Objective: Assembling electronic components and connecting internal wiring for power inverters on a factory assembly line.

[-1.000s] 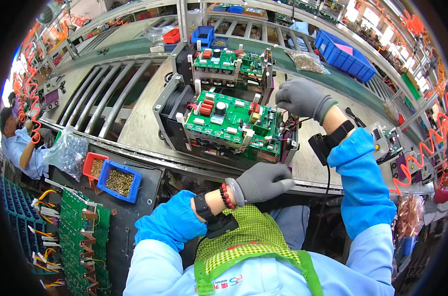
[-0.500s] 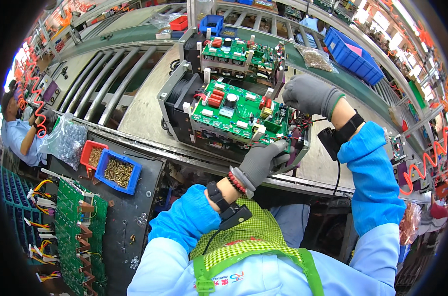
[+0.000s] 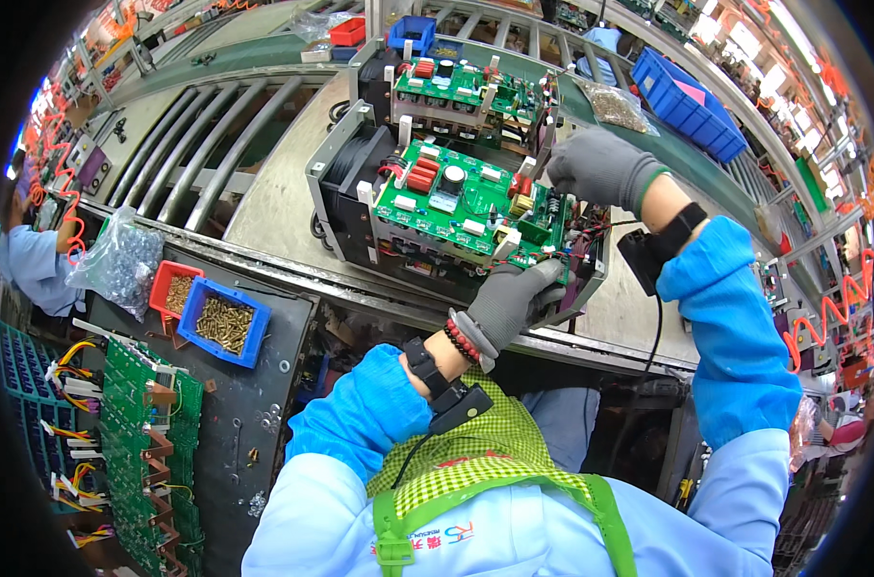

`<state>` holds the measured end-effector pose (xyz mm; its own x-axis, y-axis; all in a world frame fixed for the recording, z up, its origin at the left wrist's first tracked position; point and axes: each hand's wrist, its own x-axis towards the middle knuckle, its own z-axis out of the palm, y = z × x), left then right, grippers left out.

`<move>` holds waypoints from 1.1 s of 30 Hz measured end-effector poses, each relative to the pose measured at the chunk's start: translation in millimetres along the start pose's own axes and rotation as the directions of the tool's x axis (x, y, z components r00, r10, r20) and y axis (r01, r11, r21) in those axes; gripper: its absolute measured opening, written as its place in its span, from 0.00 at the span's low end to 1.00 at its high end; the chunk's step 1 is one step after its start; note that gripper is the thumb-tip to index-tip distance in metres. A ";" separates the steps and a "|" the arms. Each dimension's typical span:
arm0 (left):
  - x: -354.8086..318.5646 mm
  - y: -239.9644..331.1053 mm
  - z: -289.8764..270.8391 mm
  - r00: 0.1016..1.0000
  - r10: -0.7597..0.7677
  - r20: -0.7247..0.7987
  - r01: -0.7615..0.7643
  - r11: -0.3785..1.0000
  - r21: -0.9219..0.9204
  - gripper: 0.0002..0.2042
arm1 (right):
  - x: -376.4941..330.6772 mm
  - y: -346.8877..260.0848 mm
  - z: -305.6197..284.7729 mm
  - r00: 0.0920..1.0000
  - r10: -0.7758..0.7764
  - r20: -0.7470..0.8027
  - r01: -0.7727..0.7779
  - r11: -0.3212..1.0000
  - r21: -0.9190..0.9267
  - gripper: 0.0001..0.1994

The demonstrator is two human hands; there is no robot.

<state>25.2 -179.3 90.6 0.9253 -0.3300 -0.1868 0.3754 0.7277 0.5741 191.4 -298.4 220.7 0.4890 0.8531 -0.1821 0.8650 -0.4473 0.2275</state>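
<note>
A chassis with a green circuit board [image 3: 456, 207] on top and a black fan [image 3: 345, 183] at its left end sits before me. My gloved left hand [image 3: 514, 303] is at its near right corner, fingers closed beside the purple end panel [image 3: 573, 288]; what they pinch is hidden. Over the far right end, next to thin wires [image 3: 591, 229], my gloved right hand [image 3: 600, 171] is curled closed. Anything inside it is hidden from view. Behind stands a second, similar chassis with its own green board [image 3: 466, 91].
On the dark side table [image 3: 254, 404] are a blue bin of brass fasteners [image 3: 223, 322], a red bin [image 3: 172, 288], a bag of small parts [image 3: 124, 260] and several green boards [image 3: 143, 433]. Rollers [image 3: 215, 144] run leftward. A blue crate [image 3: 687, 106] stands far right; a co-worker [image 3: 38, 260] is at left.
Both hands stay at the same end of the chassis, with only slight shifts. The view has moved a little. The co-worker at the left has shifted towards the picture's edge.
</note>
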 end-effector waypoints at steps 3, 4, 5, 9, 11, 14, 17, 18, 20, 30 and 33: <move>3.9 -6.0 -16.8 0.998 0.067 0.010 -0.067 0.998 -0.021 0.11 | 3.7 -39.4 -28.4 0.976 0.008 -0.219 -0.053 0.978 -0.200 0.09; 6.2 -12.6 -23.7 0.997 0.073 0.011 -0.073 0.997 -0.028 0.11 | -1.8 -58.2 -34.4 0.948 -0.053 -0.314 0.038 0.998 -0.055 0.09; 7.7 -18.2 -31.3 0.992 0.115 0.042 -0.122 0.969 0.216 0.11 | -8.7 -77.3 -38.7 0.904 -0.102 -0.416 0.147 0.986 0.078 0.10; -6.2 -22.0 -40.2 0.990 0.067 0.126 -0.108 0.930 0.353 0.15 | -32.9 -124.1 -16.1 0.910 -0.223 -0.349 0.202 0.975 -0.097 0.16; -31.1 -17.6 -54.2 0.995 0.052 0.087 -0.053 0.999 0.013 0.16 | -37.0 -121.9 -4.3 0.852 -0.227 -0.472 0.205 0.974 -0.099 0.20; -48.0 -3.9 -63.5 0.987 0.157 -0.020 -0.157 0.961 -0.227 0.16 | -41.1 -127.3 6.3 0.861 -0.198 -0.469 0.175 0.980 -0.092 0.21; -48.0 -6.0 -68.2 0.976 0.197 -0.087 -0.210 0.963 -0.169 0.15 | -37.3 -134.9 9.4 0.849 -0.186 -0.494 0.166 0.982 -0.085 0.19; -46.5 -7.4 -72.1 0.971 0.213 -0.106 -0.223 0.970 -0.099 0.14 | -36.5 -133.1 13.9 0.839 -0.232 -0.493 0.169 0.971 -0.168 0.17; -52.2 -4.0 -64.9 0.972 0.214 -0.102 -0.221 0.973 -0.064 0.14 | -34.1 -133.1 20.6 0.805 -0.275 -0.525 0.187 0.959 -0.215 0.13; -67.8 19.1 -18.7 0.934 0.349 0.070 -0.355 0.929 0.107 0.13 | -68.4 -141.4 3.6 0.744 -0.179 -0.644 0.195 0.980 -0.047 0.17; -61.2 26.4 11.8 0.918 0.387 0.089 -0.395 0.915 0.085 0.12 | -84.0 -138.5 -19.3 0.743 -0.175 -0.646 0.203 0.979 -0.031 0.16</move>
<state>-22.1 -146.9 126.6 0.9897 -0.0744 0.1219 -0.0261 0.7448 0.6668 28.3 -302.9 223.0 0.1396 0.8857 0.4427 0.9423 -0.2562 0.2154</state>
